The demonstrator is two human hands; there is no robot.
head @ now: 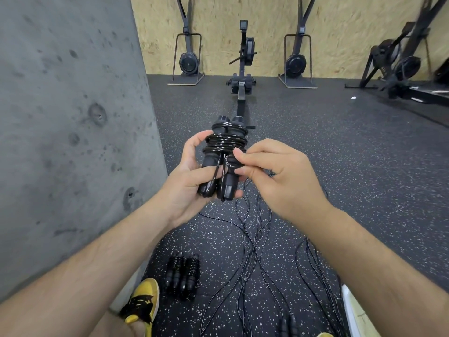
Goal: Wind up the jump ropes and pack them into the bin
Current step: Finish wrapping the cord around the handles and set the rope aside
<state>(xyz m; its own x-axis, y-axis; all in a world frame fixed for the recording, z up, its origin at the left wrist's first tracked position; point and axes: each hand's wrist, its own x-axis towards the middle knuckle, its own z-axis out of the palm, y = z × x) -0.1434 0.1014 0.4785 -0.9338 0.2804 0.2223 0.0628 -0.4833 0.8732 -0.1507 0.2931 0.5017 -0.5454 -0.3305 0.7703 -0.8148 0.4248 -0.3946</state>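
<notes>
A: While the left hand (192, 176) clamps the black foam-handled jump rope (224, 152) at chest height, why that grip?
B: Handles stay paired. The right hand (272, 171) pinches the cord end, likely tucking it.

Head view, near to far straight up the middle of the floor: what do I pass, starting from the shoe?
Yellow shoe → wound jump ropes on the floor → loose cords → jump rope being wound, held by the left hand and pinched by the right hand → rowing machine → wooden wall.
</notes>
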